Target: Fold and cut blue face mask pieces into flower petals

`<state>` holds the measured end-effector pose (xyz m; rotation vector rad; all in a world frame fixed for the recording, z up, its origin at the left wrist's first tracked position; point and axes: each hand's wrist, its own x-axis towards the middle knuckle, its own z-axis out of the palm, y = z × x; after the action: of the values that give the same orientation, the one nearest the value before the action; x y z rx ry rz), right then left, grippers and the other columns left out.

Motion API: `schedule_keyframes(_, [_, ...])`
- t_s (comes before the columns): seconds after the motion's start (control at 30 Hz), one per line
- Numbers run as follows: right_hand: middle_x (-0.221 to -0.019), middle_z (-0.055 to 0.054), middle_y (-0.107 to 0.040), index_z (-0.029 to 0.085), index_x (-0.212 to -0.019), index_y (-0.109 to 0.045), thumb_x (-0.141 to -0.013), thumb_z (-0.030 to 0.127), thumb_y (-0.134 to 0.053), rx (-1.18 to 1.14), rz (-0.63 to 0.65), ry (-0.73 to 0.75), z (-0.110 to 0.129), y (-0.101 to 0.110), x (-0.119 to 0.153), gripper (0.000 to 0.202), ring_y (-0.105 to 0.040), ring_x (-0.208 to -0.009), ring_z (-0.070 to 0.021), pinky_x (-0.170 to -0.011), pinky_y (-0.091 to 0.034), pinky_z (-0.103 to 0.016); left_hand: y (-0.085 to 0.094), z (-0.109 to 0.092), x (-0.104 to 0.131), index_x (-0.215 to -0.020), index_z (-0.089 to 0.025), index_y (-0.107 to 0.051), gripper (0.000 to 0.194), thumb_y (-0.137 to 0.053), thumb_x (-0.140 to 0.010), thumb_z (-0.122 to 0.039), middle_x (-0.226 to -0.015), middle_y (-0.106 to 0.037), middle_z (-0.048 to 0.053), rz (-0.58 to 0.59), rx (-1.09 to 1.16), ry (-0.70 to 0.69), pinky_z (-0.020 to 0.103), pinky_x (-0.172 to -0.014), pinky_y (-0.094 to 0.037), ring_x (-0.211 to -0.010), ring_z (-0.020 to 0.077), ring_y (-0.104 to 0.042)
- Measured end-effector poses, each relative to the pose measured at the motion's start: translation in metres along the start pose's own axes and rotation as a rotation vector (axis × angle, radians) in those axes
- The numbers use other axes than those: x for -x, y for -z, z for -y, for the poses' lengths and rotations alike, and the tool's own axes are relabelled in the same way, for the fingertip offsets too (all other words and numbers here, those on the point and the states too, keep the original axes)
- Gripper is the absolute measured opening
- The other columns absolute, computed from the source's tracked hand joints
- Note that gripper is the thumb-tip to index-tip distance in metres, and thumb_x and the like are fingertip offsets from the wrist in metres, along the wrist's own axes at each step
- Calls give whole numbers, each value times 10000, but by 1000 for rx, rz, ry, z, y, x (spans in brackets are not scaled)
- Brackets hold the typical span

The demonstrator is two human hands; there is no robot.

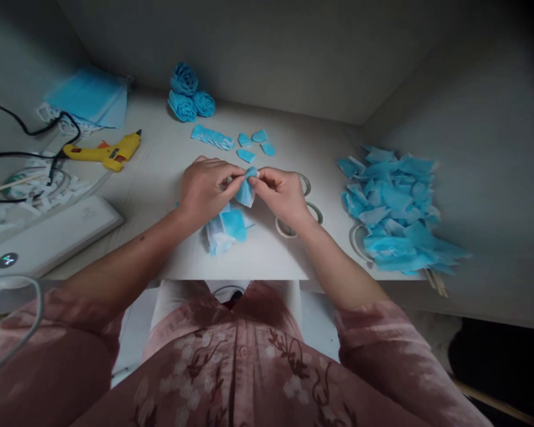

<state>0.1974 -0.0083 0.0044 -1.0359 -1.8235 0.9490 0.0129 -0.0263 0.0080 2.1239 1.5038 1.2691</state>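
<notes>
Between my two hands is a small blue and white fabric piece (246, 193), its lower end hanging free. My left hand (210, 185) pinches its left edge with thumb and forefinger. From the other side, my right hand (281, 191) pinches it near the top. Below my left hand lies a small pile of blue and white pieces (228, 228). Tape rolls (286, 228) lie partly hidden beneath my right wrist. Just beyond my hands are several small blue cut pieces (245, 155) and a pleated blue strip (212, 137).
Three blue fabric roses (184, 105) stand at the back. On the left are blue face masks (86, 98), a yellow glue gun (104, 152) with a black cord, white scraps and a power bank (53, 237). A heap of blue pieces (396, 196) lies right, beside another tape roll (359, 242).
</notes>
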Motion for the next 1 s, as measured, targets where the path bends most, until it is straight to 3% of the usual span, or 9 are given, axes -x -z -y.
schedule_keyframes(0.3, [-619,43,-402,205,-659,-504,-894,412,-613,99,0,27,3,-2,3,332,-357,-630,-102,-621,-310,-271,-1,-3,2,-711,-265,-692,126,-642,-821,-232,-731,-712,12,-17,-110,-51,410,-962,-457,-804,224,-663])
schedule_keyframes(0.4, [-640,37,-426,205,-684,-524,-893,435,-614,25,16,7,1,-2,2,323,-373,-643,-105,-616,-316,-269,0,-7,2,-733,-252,-708,101,-655,-795,-193,-677,-683,-11,-45,33,76,336,-793,-480,-703,177,-623])
schedule_keyframes(0.5, [-653,33,-441,204,-691,-532,-881,464,-623,-42,29,-5,-1,-1,-1,335,-381,-650,-105,-607,-317,-265,0,-10,0,-727,-214,-717,90,-658,-783,-176,-635,-655,-19,-34,264,229,281,-610,-421,-620,138,-568])
schedule_keyframes(0.6, [-641,35,-457,203,-683,-543,-872,496,-646,-68,40,-6,-4,2,-3,363,-388,-635,-100,-601,-321,-261,0,-9,-4,-703,-189,-712,100,-654,-761,-133,-616,-644,-25,-20,471,350,262,-571,-403,-586,115,-550])
schedule_keyframes(0.7, [-645,29,-510,200,-687,-581,-849,572,-682,-120,31,-7,-6,5,-6,419,-422,-629,-99,-608,-350,-257,3,-3,-11,-652,-190,-695,171,-628,-740,-60,-570,-622,-36,-110,625,438,260,-554,-397,-528,87,-508])
schedule_keyframes(0.77, [-663,21,-546,198,-707,-614,-816,635,-710,-182,11,-12,-7,6,-7,460,-456,-637,-104,-624,-385,-258,7,2,-14,-656,-201,-695,175,-653,-780,-85,-576,-629,-32,-179,668,419,270,-547,-395,-512,83,-485])
schedule_keyframes(0.9, [-678,17,-566,199,-726,-645,-766,715,-734,-230,-2,-15,-7,7,-9,525,-476,-647,-110,-641,-414,-263,8,8,-14,-727,-222,-715,167,-742,-859,-321,-624,-660,-19,-103,642,251,288,-572,-416,-557,102,-516])
schedule_keyframes(1.0, [-662,24,-534,200,-703,-622,-779,733,-714,-195,8,5,-7,8,-9,546,-444,-642,-106,-635,-391,-262,4,10,-10,-762,-203,-728,262,-676,-914,-410,-673,-675,-6,-111,588,162,270,-626,-439,-606,95,-530])
